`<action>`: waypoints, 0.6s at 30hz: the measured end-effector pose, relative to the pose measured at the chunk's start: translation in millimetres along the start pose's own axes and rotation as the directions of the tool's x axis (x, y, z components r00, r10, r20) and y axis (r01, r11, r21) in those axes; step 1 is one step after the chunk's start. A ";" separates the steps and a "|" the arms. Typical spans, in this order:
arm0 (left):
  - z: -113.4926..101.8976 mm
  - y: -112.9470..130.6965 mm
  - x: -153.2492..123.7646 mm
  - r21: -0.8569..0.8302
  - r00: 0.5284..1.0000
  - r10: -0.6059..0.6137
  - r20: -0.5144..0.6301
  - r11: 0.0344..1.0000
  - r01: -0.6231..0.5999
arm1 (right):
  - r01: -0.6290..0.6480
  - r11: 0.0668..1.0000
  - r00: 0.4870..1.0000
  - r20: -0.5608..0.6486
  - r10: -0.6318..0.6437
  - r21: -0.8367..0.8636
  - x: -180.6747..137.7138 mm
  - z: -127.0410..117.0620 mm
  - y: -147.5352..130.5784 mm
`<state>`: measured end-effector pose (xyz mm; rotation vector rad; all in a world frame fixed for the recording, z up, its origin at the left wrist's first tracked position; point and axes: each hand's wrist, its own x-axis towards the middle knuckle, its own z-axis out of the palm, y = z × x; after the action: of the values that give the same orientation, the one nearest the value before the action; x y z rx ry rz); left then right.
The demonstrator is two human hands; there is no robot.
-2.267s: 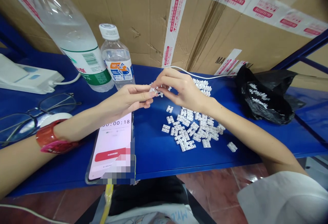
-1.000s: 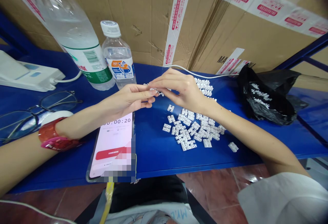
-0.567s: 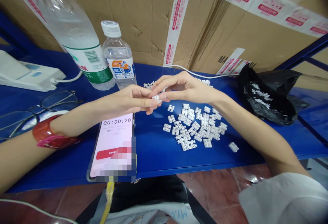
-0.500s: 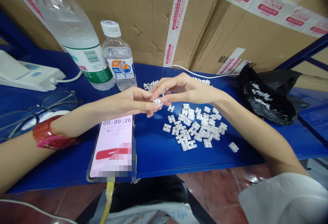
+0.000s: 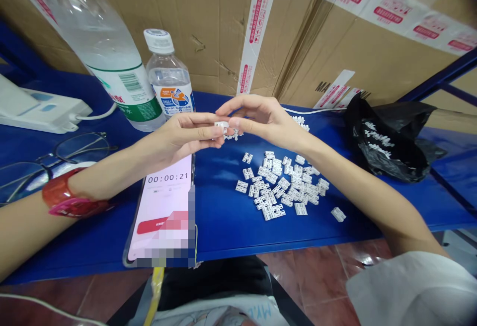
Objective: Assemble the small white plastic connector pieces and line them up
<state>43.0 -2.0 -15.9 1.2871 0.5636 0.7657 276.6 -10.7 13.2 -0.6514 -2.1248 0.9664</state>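
Observation:
A small white plastic piece (image 5: 222,126) is held up above the blue shelf, between both hands. My left hand (image 5: 186,134) pinches it between thumb and fingers. My right hand (image 5: 266,120) meets it from the other side, thumb against its right end and fingers arched over the top. Fingertips cover part of the piece. Below and to the right lies a loose pile of white slotted plastic clips (image 5: 276,167), one clip (image 5: 338,214) apart from the rest. Smaller white parts (image 5: 300,123) are heaped behind my hands, partly hidden by them.
A phone (image 5: 164,197) showing a running timer lies below my left forearm. At the left are a large bottle (image 5: 122,82), a smaller bottle (image 5: 169,80), glasses (image 5: 82,148) and a power strip (image 5: 48,110). An open black bag (image 5: 395,167) holds white parts. Cardboard boxes (image 5: 208,28) stand behind.
Both hands have risen slightly toward the boxes, carrying the white piece with them. The phone timer has gone from 20 to 21 seconds. The pile of clips looks unchanged.

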 end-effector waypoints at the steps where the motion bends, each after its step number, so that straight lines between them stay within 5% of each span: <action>1: 0.3 1.4 0.4 -0.023 1.000 -0.005 -0.028 1.000 0.005 | -0.003 0.997 1.000 -0.022 0.002 -0.071 0.2 -3.3 2.8; 8: -0.3 2.5 -2.3 -0.028 0.997 -0.054 -0.061 0.998 0.052 | -0.061 0.757 0.986 0.079 0.148 -0.650 -6.6 -12.6 26.8; 12: 2.4 0.3 -4.4 -0.025 0.996 -0.033 -0.088 0.999 0.030 | -0.118 0.659 0.977 0.032 0.212 -0.742 -8.7 -0.1 32.9; 18: 7.1 2.1 -4.0 -0.032 0.995 -0.045 -0.084 0.999 0.042 | -0.118 0.661 0.976 0.034 0.213 -0.741 -9.3 4.7 36.6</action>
<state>45.3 -9.3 -12.6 1.2147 0.6442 0.7925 284.3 2.8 -21.5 -1.2239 -2.5888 0.1651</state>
